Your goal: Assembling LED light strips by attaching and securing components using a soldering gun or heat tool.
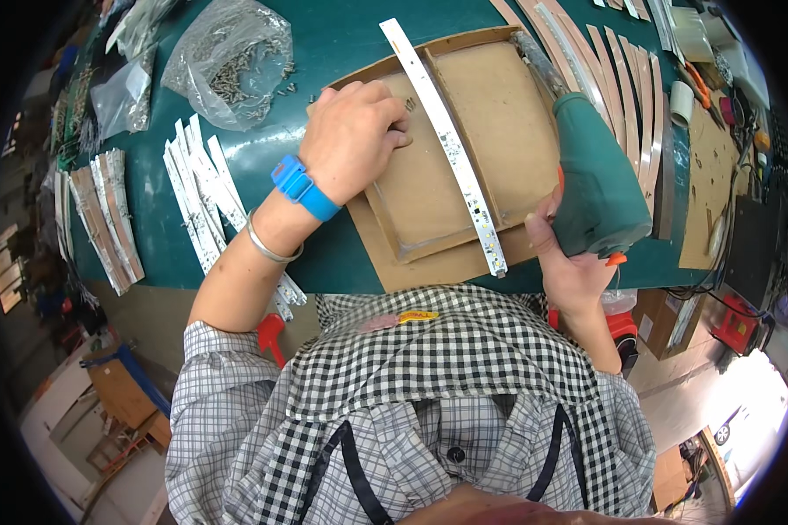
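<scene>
A long white LED circuit strip (451, 144) lies slantwise across a shallow brown cardboard tray (508, 87), near its divider. Over the tray's left part is my left hand (355, 131), its fingers curled with thumb and forefinger close together; whatever they may pinch is hidden. A few tiny metal pieces, perhaps screws (409, 103), lie beside its fingertips. My right hand (573, 267) grips a green power drill (597, 171) at the tray's right side. The drill's dark, narrow nose points away from me, by the tray's far right corner.
An open plastic bag of small metal parts (232, 66) sits at the far left. Bundles of white strips (201, 188) and brown-backed strips (105, 219) lie on the left of the green table (341, 52). More strips (626, 96) fan out at right, near a cardboard sheet (709, 192) and tools.
</scene>
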